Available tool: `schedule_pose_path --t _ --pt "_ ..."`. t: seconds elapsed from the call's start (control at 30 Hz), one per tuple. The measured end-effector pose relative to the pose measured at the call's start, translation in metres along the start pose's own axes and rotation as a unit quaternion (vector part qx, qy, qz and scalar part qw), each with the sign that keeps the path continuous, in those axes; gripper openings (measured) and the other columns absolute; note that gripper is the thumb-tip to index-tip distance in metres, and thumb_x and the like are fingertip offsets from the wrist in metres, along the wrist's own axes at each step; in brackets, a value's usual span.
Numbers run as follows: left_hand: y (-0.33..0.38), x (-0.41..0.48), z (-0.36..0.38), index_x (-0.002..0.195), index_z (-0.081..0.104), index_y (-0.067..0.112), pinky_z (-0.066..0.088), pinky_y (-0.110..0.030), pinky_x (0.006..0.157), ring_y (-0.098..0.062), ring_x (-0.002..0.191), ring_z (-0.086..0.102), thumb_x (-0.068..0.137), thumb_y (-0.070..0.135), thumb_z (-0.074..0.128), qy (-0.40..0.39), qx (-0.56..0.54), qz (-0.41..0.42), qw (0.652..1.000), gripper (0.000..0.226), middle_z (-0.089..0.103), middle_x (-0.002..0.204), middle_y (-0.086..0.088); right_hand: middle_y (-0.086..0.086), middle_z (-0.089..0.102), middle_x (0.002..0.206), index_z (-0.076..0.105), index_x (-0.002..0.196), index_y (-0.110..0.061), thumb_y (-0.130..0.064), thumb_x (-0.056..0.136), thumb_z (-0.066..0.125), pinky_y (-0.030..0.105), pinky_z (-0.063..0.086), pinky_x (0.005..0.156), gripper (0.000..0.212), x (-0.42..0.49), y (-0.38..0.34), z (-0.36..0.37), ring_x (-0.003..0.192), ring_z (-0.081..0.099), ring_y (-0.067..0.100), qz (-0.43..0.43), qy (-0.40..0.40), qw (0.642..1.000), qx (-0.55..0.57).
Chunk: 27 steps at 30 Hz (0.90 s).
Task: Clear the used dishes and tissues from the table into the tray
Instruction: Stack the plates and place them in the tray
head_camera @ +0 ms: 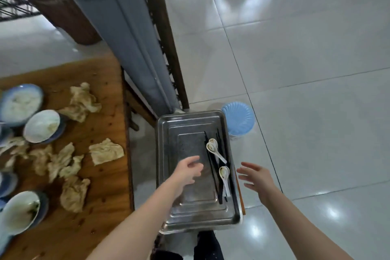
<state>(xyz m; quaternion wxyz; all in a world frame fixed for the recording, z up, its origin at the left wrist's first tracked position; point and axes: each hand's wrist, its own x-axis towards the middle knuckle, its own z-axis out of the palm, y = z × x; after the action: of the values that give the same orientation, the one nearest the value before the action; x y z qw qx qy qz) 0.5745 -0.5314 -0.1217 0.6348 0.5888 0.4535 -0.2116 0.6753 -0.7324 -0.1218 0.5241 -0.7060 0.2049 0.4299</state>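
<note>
Your left hand (187, 172) hovers over the middle of the metal tray (185, 137), fingers loosely curled with nothing in them; your right hand (257, 177) hangs just past the tray's right edge, fingers spread and nearly straight, also empty; neither hand touches anything.

Along the tray's right side lie black chopsticks (220, 195), running near to far; a white spoon (224, 172) rests across them at the near end, and two more spoons (212, 145), nested together, lie farther up.

The tray sits apart from the wooden worktop (105, 175), off its right edge; what holds it up you cannot tell.

Near the worktop's left edge stands a used bowl (21, 211); crumpled tissues (73, 193) are scattered across the middle, one flatter tissue (106, 151) lying nearest the right edge; farther back sit two more bowls (42, 125), with another tissue (82, 101) beside them.

Beyond the tray's far right corner stands a light blue stool (238, 117) on the tiled floor (316, 69).
</note>
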Motion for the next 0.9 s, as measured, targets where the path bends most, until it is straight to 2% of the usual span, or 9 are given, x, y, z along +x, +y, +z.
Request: schedule_pose_path --t 0.17,0.3,0.33,0.4,0.47,0.57,0.63,0.7,0.9 --pt "0.026 -0.050 -0.059 0.133 0.051 0.024 0.046 -0.024 0.068 -0.013 0.095 0.062 0.094 0.019 0.059 0.059 -0.061 0.058 0.995 0.040 0.062 0.115 0.002 0.013 0.064 0.090 0.063 0.112 -0.009 -0.006 0.086 0.065 0.027 0.041 0.062 0.026 -0.027 -0.045 0.052 0.075 0.056 0.020 -0.072 -0.029 0.995 -0.066" --pt "0.035 -0.087 -0.105 0.134 0.049 0.023 0.048 -0.029 0.082 -0.019 0.107 0.060 0.094 0.016 0.058 0.093 -0.087 0.106 0.986 0.041 0.059 0.124 -0.002 0.004 0.063 0.083 0.064 0.110 -0.008 -0.004 0.084 0.068 0.014 0.044 0.056 0.027 -0.044 -0.069 0.104 0.065 0.055 0.013 -0.147 -0.045 0.981 -0.117" --pt "0.036 -0.096 -0.117 0.133 0.048 0.023 0.048 -0.029 0.083 -0.018 0.107 0.059 0.094 0.017 0.058 0.102 -0.094 0.117 0.983 0.041 0.058 0.125 -0.002 0.003 0.066 0.087 0.065 0.109 -0.008 -0.005 0.083 0.069 0.015 0.049 0.064 0.027 -0.048 -0.074 0.117 0.072 0.060 0.014 -0.155 -0.054 0.979 -0.120" --pt "0.033 -0.114 -0.142 0.133 0.047 0.025 0.047 -0.026 0.079 -0.013 0.105 0.058 0.094 0.019 0.058 0.117 -0.109 0.134 0.978 0.041 0.057 0.125 0.001 0.005 0.068 0.100 0.065 0.114 -0.012 -0.010 0.083 0.071 0.033 0.049 0.089 0.031 -0.057 -0.080 0.144 0.094 0.063 0.022 -0.159 -0.082 0.975 -0.131" --pt "0.026 -0.130 -0.168 0.132 0.048 0.027 0.045 -0.027 0.080 -0.009 0.103 0.057 0.094 0.021 0.058 0.134 -0.127 0.142 0.973 0.040 0.057 0.124 0.003 0.000 0.069 0.100 0.066 0.114 -0.020 -0.017 0.083 0.072 0.042 0.043 0.097 0.031 -0.067 -0.086 0.171 0.101 0.061 0.022 -0.174 -0.099 0.965 -0.168" --pt "0.002 -0.153 -0.209 0.129 0.053 0.027 0.046 -0.034 0.090 -0.017 0.111 0.057 0.092 0.021 0.062 0.162 -0.169 0.138 0.962 0.039 0.059 0.125 0.002 -0.002 0.068 0.099 0.065 0.117 -0.019 -0.015 0.084 0.070 0.030 0.047 0.077 0.033 -0.088 -0.090 0.218 0.096 0.062 0.017 -0.193 -0.133 0.956 -0.177" --pt "-0.019 -0.170 -0.237 0.128 0.054 0.028 0.049 -0.033 0.089 -0.017 0.110 0.059 0.089 0.020 0.065 0.171 -0.193 0.140 0.956 0.041 0.060 0.122 0.002 -0.003 0.068 0.099 0.064 0.115 -0.018 -0.014 0.084 0.069 0.025 0.044 0.065 0.032 -0.106 -0.088 0.252 0.091 0.062 0.013 -0.206 -0.145 0.951 -0.178" --pt "-0.044 -0.188 -0.263 0.127 0.056 0.030 0.050 -0.029 0.079 -0.014 0.105 0.060 0.088 0.021 0.068 0.176 -0.212 0.149 0.950 0.042 0.061 0.119 0.005 -0.003 0.067 0.100 0.064 0.111 -0.022 -0.014 0.084 0.069 0.026 0.045 0.064 0.029 -0.125 -0.080 0.287 0.090 0.061 0.012 -0.217 -0.155 0.946 -0.181" --pt "-0.132 -0.231 -0.336 0.127 0.055 0.027 0.046 -0.034 0.088 -0.017 0.106 0.061 0.089 0.020 0.066 0.195 -0.235 0.163 0.938 0.039 0.062 0.119 0.003 -0.001 0.063 0.103 0.064 0.108 -0.024 -0.011 0.085 0.068 0.027 0.044 0.073 0.027 -0.182 -0.029 0.372 0.093 0.058 0.013 -0.215 -0.164 0.945 -0.185"
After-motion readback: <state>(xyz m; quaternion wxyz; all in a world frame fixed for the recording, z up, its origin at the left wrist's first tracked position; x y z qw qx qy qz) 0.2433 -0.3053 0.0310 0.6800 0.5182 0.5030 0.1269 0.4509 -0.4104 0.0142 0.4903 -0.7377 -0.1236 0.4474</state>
